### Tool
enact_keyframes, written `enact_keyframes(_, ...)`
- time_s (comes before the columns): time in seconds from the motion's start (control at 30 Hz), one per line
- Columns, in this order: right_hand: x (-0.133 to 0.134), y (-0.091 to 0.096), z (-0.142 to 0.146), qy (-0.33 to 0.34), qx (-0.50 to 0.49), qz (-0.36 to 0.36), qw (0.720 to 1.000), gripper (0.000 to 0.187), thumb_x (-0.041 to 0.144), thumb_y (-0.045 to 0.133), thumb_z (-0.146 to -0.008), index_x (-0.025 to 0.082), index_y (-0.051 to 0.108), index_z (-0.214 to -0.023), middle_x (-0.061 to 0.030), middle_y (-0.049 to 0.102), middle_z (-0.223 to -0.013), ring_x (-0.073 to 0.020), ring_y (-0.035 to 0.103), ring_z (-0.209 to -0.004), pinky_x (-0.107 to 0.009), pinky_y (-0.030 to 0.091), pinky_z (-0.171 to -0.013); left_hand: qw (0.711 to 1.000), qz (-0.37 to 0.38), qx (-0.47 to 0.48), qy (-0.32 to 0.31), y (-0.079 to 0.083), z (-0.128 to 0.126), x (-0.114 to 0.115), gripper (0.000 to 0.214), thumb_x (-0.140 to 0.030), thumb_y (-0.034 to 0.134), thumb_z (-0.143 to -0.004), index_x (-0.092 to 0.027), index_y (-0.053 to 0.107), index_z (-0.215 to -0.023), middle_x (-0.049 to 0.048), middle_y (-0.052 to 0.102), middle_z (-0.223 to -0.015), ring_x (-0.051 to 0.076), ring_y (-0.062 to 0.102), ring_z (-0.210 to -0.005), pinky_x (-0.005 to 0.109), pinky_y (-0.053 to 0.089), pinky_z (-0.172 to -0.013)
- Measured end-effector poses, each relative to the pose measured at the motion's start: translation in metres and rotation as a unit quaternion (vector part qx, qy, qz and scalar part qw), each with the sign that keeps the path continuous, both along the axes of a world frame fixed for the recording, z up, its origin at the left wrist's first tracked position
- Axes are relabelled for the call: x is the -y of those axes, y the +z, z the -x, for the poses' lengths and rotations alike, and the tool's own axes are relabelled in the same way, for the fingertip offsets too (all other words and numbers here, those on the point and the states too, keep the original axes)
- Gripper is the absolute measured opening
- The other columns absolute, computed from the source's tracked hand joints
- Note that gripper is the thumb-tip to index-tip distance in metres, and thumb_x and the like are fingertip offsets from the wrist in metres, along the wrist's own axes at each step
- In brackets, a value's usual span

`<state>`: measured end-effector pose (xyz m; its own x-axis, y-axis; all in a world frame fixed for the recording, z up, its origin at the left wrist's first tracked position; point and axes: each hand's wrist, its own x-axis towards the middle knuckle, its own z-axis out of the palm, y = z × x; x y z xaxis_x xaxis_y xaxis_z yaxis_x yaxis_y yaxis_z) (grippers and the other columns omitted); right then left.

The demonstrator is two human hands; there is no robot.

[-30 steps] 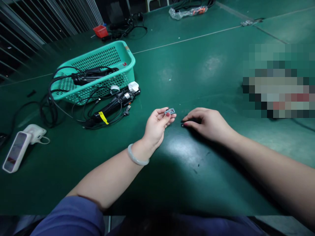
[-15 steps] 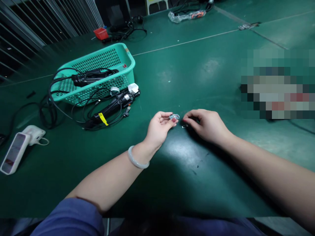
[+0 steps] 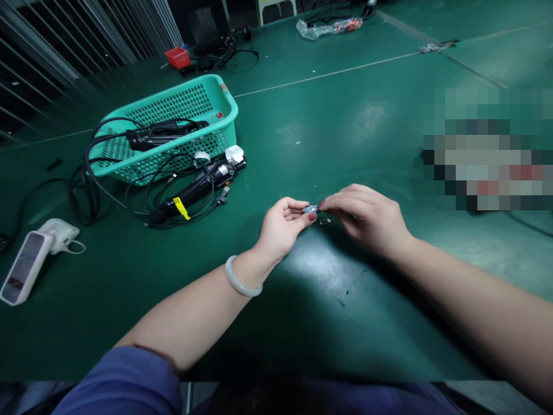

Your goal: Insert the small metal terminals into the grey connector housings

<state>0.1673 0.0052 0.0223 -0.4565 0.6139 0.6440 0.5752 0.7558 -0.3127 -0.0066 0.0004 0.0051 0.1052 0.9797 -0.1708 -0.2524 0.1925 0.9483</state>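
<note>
Green surface (image 3: 302, 115), dim light, basket (image 3: 220, 138) at ten o'clock. Left hand (image 3: 280, 227) pinches the small part (image 3: 311, 208) dead centre. The right hand (image 3: 367, 216) has lifted off the surface and now pinches its other end. A tiny metal piece (image 3: 325, 221) lies at five o'clock of it.

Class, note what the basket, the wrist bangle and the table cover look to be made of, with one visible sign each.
Basket: moulded plastic, teal and matt; the perforated walls suggest it.
Bangle: pale, smooth, glossy and translucent-looking, perhaps jade or glass.
Table cover: dark green mat, likely rubber or vinyl; it shows a soft sheen and faint scuffs.
</note>
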Motion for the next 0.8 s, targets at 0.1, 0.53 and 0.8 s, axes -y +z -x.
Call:
enact_keyframes(0.1, -0.0002, -0.0018, -0.0011, -0.009, 0.046, -0.029, 0.998, 0.024, 0.008, 0.051, -0.085, 0.024, 0.065, -0.094, -0.0024, 0.073, -0.086, -0.0171, 0.063, -0.08, -0.029, 0.053, -0.07, 1.0, -0.004, -0.002, -0.002, 0.0002, 0.0, 0.0003, 0.034, -0.026, 0.081, -0.058, -0.014, 0.059, -0.08, -0.0006, 0.065, -0.073, 0.009, 0.061, -0.069, 0.031, 0.049, -0.078)
enact_keyframes(0.53, 0.0055, 0.0055, 0.001, -0.021, 0.161, -0.065, 0.985, 0.028, 0.008, 0.044, -0.086, 0.018, 0.062, -0.106, -0.0062, 0.072, -0.081, -0.0187, 0.061, -0.077, -0.029, 0.052, -0.07, 1.0, -0.002, 0.01, 0.006, 0.0012, 0.0, 0.0007, 0.035, -0.026, 0.083, -0.054, -0.015, 0.058, -0.076, -0.0019, 0.064, -0.07, 0.009, 0.061, -0.068, 0.03, 0.049, -0.078)
enact_keyframes(0.8, 0.0073, 0.0028, 0.0027, -0.03, 0.155, -0.046, 0.986, 0.036, 0.005, 0.043, -0.085, 0.018, 0.061, -0.112, -0.006, 0.073, -0.085, -0.0188, 0.063, -0.082, -0.03, 0.052, -0.076, 1.0, 0.0, 0.023, 0.003, 0.0007, -0.0008, 0.0014, 0.035, -0.025, 0.084, -0.053, -0.015, 0.059, -0.076, -0.0022, 0.065, -0.07, 0.009, 0.062, -0.068, 0.03, 0.049, -0.079)
